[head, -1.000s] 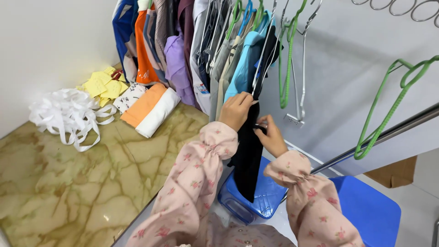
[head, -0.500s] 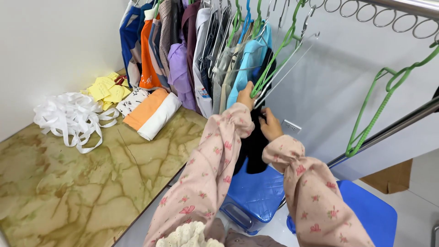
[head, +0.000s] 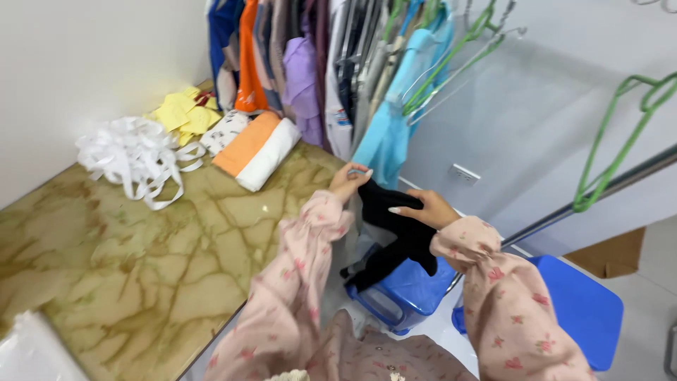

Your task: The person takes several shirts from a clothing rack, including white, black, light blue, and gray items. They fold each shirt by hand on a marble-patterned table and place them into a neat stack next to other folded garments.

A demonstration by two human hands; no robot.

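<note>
A black garment (head: 395, 236) hangs between the two hands near the middle of the frame, its lower end trailing down onto a blue plastic tub (head: 409, 296) below it. The left hand (head: 347, 180) pinches the garment's top edge with its fingers closed on the cloth; the right hand (head: 423, 208) lies over the upper right part of the cloth with fingers curled around it, so both grips are closed on the same piece.

Just above the hands a row of hanging clothes (head: 317, 70) fills the upper middle of the frame; a light blue garment (head: 384, 141) hangs right behind the left hand and stands closest to the black cloth. Green hangers (head: 451, 63) slant across the upper middle, and one more green hanger (head: 620, 141) hangs on a grey rail (head: 599, 194) at the right. A white wall socket (head: 464, 173) sits on the wall between them.

To the left spreads the marbled bench (head: 127, 261). On it lie one pile of white straps (head: 137, 155), one heap of yellow cloth (head: 183, 113) and one folded orange and white stack (head: 257, 148), all well apart from the hands. A blue stool (head: 582, 307) shows at the lower right.

Against half a second ago, the hands are lower and further from the rack, and the black garment is out in the open below the light blue one.
</note>
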